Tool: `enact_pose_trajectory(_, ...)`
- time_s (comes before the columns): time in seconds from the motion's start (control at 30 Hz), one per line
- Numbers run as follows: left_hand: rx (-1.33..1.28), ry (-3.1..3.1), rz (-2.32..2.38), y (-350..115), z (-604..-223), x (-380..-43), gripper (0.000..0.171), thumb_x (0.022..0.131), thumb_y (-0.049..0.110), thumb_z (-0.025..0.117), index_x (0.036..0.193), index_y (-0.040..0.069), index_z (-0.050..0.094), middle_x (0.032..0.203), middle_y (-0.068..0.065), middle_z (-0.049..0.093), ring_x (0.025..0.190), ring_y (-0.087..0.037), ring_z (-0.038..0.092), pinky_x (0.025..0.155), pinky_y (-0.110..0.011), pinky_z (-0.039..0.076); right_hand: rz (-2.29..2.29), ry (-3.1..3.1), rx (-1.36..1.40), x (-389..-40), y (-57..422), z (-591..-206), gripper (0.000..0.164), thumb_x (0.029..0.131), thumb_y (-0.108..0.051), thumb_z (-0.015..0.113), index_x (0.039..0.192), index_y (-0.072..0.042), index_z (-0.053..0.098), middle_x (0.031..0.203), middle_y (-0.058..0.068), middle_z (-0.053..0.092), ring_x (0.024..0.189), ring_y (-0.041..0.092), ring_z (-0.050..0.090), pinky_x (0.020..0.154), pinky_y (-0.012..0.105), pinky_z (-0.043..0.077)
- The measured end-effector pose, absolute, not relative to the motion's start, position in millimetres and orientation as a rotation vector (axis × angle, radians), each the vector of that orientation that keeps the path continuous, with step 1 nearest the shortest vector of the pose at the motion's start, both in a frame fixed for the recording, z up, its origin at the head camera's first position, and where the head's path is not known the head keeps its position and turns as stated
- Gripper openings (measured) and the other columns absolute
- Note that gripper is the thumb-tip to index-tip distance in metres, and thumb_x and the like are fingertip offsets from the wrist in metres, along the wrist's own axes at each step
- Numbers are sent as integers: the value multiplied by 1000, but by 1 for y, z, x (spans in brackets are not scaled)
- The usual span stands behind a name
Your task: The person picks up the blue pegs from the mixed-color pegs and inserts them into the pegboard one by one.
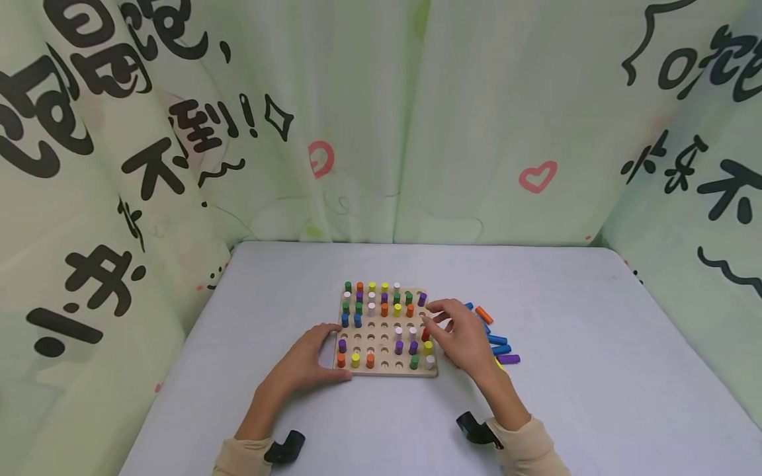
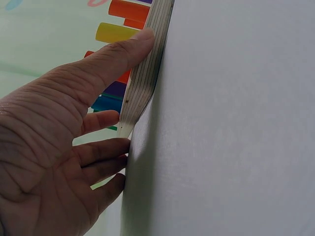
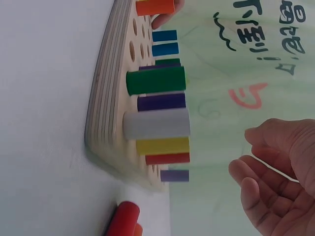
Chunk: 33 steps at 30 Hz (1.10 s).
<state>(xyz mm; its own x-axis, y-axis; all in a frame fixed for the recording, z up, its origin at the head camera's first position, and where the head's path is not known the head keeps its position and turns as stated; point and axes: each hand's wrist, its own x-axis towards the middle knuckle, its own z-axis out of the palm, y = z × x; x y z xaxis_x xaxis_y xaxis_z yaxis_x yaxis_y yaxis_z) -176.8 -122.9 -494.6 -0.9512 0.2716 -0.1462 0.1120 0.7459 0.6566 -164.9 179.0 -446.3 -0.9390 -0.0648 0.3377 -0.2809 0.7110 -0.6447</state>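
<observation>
A wooden pegboard lies on the table, with colored round pegs standing in many of its holes. My left hand rests against the board's left side. In the left wrist view, its straight thumb touches the layered wooden edge, and the spread fingertips meet the edge farther along. Above the board's right side is my right hand, thumb and fingers bent near the rightmost column of holes. The right wrist view shows that hand with a gap between thumb and fingers and no peg visible there. A green peg stands near the board's edge.
Loose pegs lie right of the board, partly behind my right hand, among them an orange peg, a blue peg and a purple peg. A white cloth covers the table. Printed curtains hang behind and beside it.
</observation>
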Motion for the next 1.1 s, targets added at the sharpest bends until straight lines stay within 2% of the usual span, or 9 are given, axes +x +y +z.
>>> enact_pose_trajectory(0.27,306,2715,995,-122,-495,-177,93,70,48,93,146,15,52,156,-17,46,146,-39,39,117,-60,36,1015,-2618,266,-161,196,-452,23,89,-9,79,110,-3,72,104,11,74,87,22,69,68,32,58)
enact_pose_trajectory(0.47,310,2722,990,-123,-496,-177,93,70,48,93,146,16,52,156,-17,46,147,-39,38,117,-60,36,1007,-2632,240,-158,210,-457,24,89,-8,79,110,-1,72,103,13,74,84,24,68,65,26,55)
enact_pose_trajectory(0.67,305,2728,983,-123,-497,-178,93,70,48,93,147,15,52,157,-17,45,148,-39,37,118,-60,35,986,-2658,197,-156,221,-461,25,88,-7,80,111,-1,72,101,12,71,82,22,68,68,26,59)
enact_pose_trajectory(0.87,285,2728,987,-121,-497,-177,92,70,46,93,147,16,52,157,-17,45,147,-39,38,116,-60,36,927,-2688,159,-155,231,-464,23,88,-7,80,109,-2,72,100,12,72,77,20,63,65,23,55)
enact_pose_trajectory(1.1,274,2722,983,-121,-493,-177,93,70,46,93,147,15,51,157,-17,45,147,-39,38,117,-59,36,897,-2687,157,-153,244,-469,25,87,-6,80,110,0,72,103,14,73,80,22,68,66,25,57)
